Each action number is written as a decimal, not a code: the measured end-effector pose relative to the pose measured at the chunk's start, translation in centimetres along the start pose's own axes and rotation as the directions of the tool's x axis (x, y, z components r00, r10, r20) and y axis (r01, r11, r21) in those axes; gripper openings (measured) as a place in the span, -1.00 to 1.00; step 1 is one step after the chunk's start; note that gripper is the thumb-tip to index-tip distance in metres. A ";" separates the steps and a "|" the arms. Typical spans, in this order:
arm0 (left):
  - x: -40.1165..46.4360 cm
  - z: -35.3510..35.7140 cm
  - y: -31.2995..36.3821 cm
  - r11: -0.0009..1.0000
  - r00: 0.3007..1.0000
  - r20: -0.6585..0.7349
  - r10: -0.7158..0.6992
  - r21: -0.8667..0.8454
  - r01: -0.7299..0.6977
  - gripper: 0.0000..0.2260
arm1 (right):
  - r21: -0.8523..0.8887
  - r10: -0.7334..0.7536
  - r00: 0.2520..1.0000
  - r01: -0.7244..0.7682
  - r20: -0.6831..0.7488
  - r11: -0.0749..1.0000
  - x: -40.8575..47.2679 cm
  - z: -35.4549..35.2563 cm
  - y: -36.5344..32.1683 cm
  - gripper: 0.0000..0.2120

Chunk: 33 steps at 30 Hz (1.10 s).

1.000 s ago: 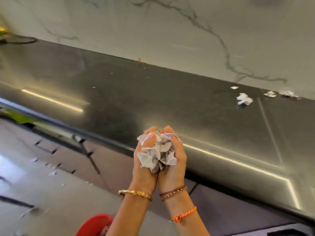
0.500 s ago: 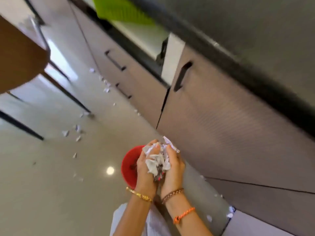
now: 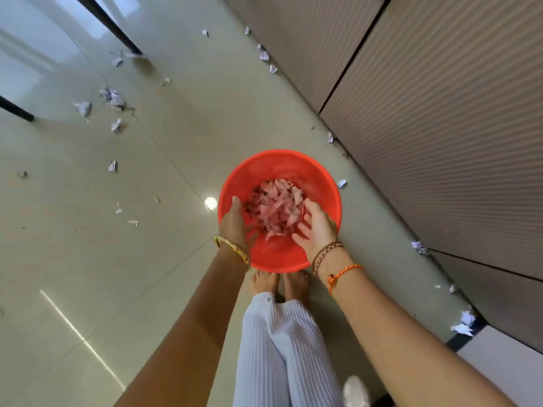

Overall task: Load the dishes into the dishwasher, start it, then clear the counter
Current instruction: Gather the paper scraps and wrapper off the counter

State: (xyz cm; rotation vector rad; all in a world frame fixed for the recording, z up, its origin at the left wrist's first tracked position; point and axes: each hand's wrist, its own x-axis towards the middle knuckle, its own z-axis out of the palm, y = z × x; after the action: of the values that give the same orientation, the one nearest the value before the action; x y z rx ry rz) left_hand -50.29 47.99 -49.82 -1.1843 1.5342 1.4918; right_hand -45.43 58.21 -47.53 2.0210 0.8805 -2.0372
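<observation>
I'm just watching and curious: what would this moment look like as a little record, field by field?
Place: tiled floor beside ribbed cabinet fronts
Bucket: red bucket on the floor, just in front of the person's bare feet
In the bucket: a heap of crumpled paper scraps
Left hand: open, over the bucket's left side
Right hand: open, palm toward the scraps, over the right side
Held: nothing clearly gripped
Floor litter: loose paper bits scattered on the tiles and along the cabinets
</observation>
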 end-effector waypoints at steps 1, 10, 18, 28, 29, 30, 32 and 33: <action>-0.2 -0.2 0.2 1.000 1.000 0.005 0.007 0.001 -0.007 -0.70 | 0.022 -0.021 0.999 0.022 -0.037 1.000 -0.1 0.0 -0.1 -0.78; -19.5 0.2 8.5 0.991 0.991 0.101 0.091 0.092 -0.100 -0.80 | 0.222 -0.250 0.966 0.259 -0.071 0.940 -19.8 -0.2 -8.0 -0.80; -41.2 3.5 13.2 0.944 0.825 0.502 0.260 0.049 -0.328 -0.82 | 0.323 -0.601 0.787 0.610 -0.139 0.724 -39.4 -8.7 -14.1 -0.83; -59.5 13.8 10.4 0.771 0.242 0.951 0.194 0.005 -0.636 -0.90 | 0.403 -0.728 0.419 0.890 -0.543 0.211 -50.0 -24.9 -22.6 -0.78; -60.5 15.0 10.0 0.767 0.208 0.962 0.175 0.000 -0.642 -0.91 | 0.386 -0.715 0.387 0.906 -0.583 0.175 -50.5 -26.5 -23.6 -0.78; -61.6 16.8 9.3 0.764 0.185 0.972 0.146 0.008 -0.645 -0.91 | 0.363 -0.694 0.356 0.920 -0.626 0.145 -50.8 -28.5 -24.8 -0.77; -63.5 20.4 7.7 0.764 0.179 0.979 0.100 0.040 -0.643 -0.89 | 0.319 -0.653 0.319 0.940 -0.687 0.123 -50.8 -32.6 -27.2 -0.78; -64.4 22.3 6.9 0.765 0.186 0.979 0.089 0.053 -0.641 -0.88 | 0.290 -0.640 0.302 0.949 -0.706 0.127 -50.6 -34.6 -28.4 -0.79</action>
State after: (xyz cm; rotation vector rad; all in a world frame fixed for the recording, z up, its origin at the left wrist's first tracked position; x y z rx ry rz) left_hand -36.66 78.86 9.73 0.5418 1.1319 1.4939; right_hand -24.82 83.37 11.66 2.8468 2.0265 -2.8395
